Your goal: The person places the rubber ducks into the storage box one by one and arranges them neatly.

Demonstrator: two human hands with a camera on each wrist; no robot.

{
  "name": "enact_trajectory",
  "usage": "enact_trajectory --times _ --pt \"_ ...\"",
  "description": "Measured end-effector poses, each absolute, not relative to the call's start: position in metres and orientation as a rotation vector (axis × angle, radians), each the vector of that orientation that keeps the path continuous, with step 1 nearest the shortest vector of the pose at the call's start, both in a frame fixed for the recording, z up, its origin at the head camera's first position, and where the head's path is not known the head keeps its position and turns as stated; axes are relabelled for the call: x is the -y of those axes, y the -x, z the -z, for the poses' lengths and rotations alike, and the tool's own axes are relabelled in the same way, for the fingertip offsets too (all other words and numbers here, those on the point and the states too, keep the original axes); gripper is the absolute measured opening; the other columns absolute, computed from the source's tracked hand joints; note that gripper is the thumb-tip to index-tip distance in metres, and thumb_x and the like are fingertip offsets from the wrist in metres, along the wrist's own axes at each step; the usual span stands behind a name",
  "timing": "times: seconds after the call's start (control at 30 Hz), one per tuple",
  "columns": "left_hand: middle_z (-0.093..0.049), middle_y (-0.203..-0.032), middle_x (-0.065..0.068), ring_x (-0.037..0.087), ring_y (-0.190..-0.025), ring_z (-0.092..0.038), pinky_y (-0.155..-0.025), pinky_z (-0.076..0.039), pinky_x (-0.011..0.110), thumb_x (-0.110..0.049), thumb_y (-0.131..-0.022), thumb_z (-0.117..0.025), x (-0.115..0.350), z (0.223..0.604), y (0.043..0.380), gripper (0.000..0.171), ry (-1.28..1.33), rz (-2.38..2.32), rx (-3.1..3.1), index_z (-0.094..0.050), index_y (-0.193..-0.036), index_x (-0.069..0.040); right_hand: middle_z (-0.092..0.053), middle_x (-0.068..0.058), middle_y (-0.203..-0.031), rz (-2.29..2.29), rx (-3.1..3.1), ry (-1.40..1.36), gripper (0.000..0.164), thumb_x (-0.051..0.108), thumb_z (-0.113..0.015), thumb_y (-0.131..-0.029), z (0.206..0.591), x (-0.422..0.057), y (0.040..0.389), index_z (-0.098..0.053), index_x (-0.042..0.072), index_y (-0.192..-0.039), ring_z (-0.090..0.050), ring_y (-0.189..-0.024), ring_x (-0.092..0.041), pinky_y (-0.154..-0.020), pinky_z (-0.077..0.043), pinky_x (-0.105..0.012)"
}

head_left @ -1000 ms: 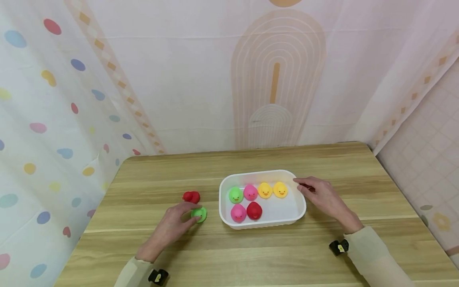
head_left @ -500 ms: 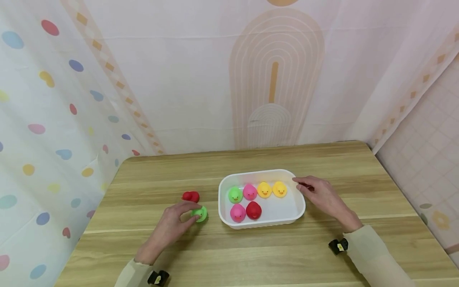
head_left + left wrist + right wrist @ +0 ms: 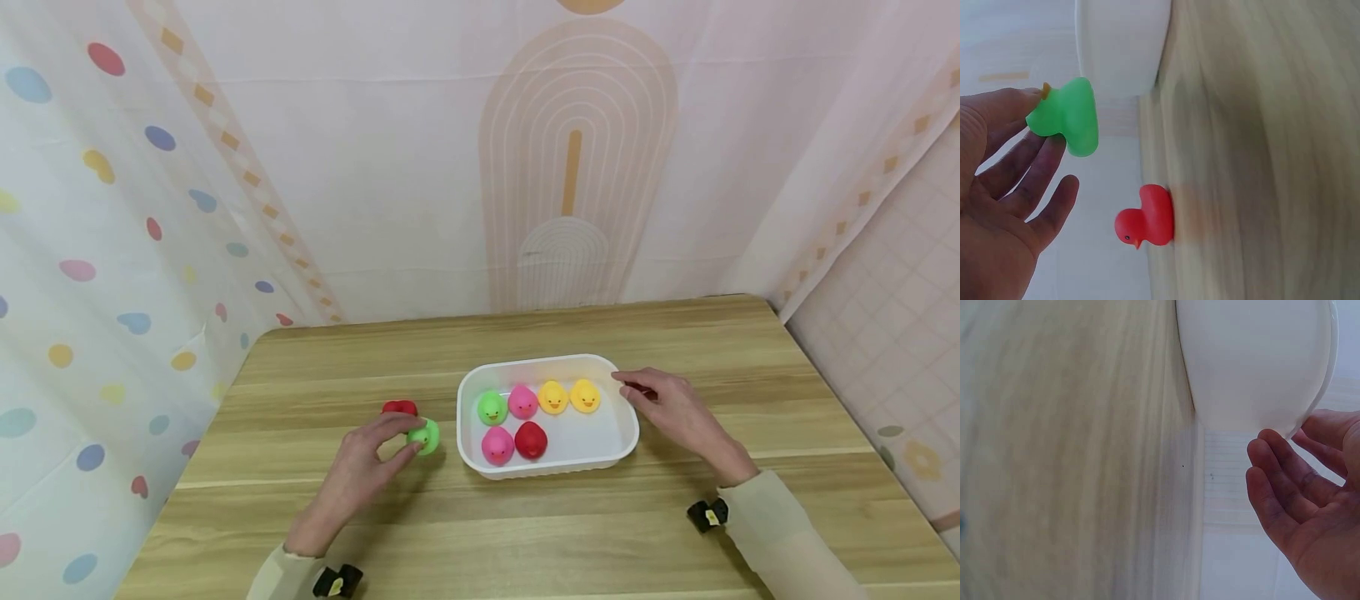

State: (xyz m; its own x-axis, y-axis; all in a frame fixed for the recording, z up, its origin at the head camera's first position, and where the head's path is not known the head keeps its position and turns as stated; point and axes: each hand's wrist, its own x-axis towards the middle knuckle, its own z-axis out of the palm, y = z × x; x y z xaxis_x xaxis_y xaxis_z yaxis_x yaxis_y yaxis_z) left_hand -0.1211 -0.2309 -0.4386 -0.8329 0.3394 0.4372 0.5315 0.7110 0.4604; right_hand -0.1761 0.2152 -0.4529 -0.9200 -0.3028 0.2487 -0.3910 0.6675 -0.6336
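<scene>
My left hand [image 3: 363,458] pinches a small green rubber duck [image 3: 427,438] between thumb and fingers. In the left wrist view the duck [image 3: 1075,115] hangs above the wooden table, its orange beak by the thumb. A red rubber duck [image 3: 1155,219] stands on the table just beyond that hand, partly covered by it in the head view. My right hand [image 3: 675,408] grips the right end of a white plastic bin [image 3: 630,454]. In the right wrist view thumb and fingers lie on either side of the bin's rim [image 3: 1321,394].
Inside the bin, the back row has a green duck [image 3: 492,408], a pink duck [image 3: 522,402] and two yellow ducks [image 3: 553,397]. A pink duck [image 3: 498,446] and a red duck [image 3: 531,440] sit in front at the left. Patterned curtains [image 3: 375,167] hang behind the table [image 3: 525,533].
My left hand has lifted the green duck off the table and shifted it slightly forward and right, over part of the red duck in the head view. The right hand and bin stay put.
</scene>
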Motion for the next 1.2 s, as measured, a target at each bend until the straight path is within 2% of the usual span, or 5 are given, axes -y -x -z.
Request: enact_trajectory --times 0.33,0.57,1.2 --pt "-0.075 -0.11 0.001 0.022 -0.103 -0.071 -0.087 -0.061 0.047 -0.003 -0.082 -0.086 0.221 0.434 0.122 0.029 0.71 0.905 2.564 -0.078 -0.109 -0.009 -0.071 -0.017 -0.119 -1.091 2.761 -0.574 0.028 0.013 -0.064 -0.104 0.452 -0.215 0.175 -0.071 0.0 -0.128 -0.063 -0.091 -0.019 -0.079 -0.059 -0.035" --pt "-0.075 -0.11 0.003 0.024 -0.1 -0.072 -0.084 -0.062 0.047 0.0 -0.079 -0.087 0.215 0.43 0.122 0.033 0.739 0.894 2.514 -0.078 -0.111 -0.008 -0.072 -0.016 -0.117 -1.088 2.756 -0.577 0.028 0.012 -0.064 -0.104 0.453 -0.215 0.175 -0.071 0.0 -0.128 -0.064 -0.091 -0.019 -0.079 -0.059 -0.036" --pt "-0.075 -0.116 0.005 0.026 -0.109 -0.071 -0.091 -0.06 0.047 -0.007 -0.085 -0.084 0.196 0.418 0.127 0.029 0.751 0.932 2.521 -0.078 -0.113 -0.009 -0.072 -0.015 -0.116 -1.087 2.764 -0.566 0.028 0.012 -0.064 -0.104 0.453 -0.215 0.175 -0.071 0.0 -0.128 -0.064 -0.092 -0.02 -0.08 -0.06 -0.037"
